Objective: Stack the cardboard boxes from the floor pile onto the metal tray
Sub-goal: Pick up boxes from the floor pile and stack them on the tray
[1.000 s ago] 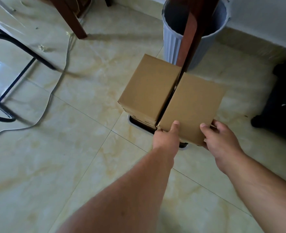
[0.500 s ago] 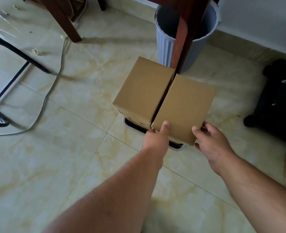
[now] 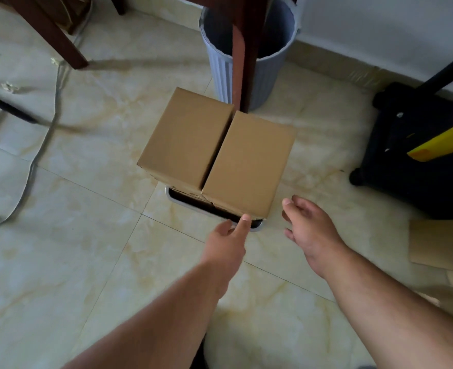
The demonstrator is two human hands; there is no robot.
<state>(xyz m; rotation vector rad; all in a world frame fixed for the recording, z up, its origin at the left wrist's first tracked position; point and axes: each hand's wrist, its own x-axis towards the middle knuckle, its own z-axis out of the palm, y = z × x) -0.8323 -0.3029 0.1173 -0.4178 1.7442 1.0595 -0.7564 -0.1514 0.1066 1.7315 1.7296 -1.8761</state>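
Two brown cardboard boxes stand side by side on the metal tray (image 3: 177, 201), whose pale rim shows under their near edges. The left box (image 3: 185, 139) and the right box (image 3: 249, 163) touch along a dark seam. More boxes seem to lie beneath them, mostly hidden. My left hand (image 3: 229, 241) hovers just below the right box's near corner, fingers apart, one fingertip close to the cardboard. My right hand (image 3: 310, 230) is off the box to its right, fingers spread, holding nothing.
A grey ribbed bin (image 3: 246, 49) and a dark wooden leg (image 3: 242, 62) stand right behind the boxes. A black and yellow cart (image 3: 417, 145) sits at the right, with flat cardboard (image 3: 441, 243) on the floor by it. A grey cable (image 3: 33, 161) trails at the left.
Both hands have let go of the right box and pulled back toward me. The right box now rests beside the left one.
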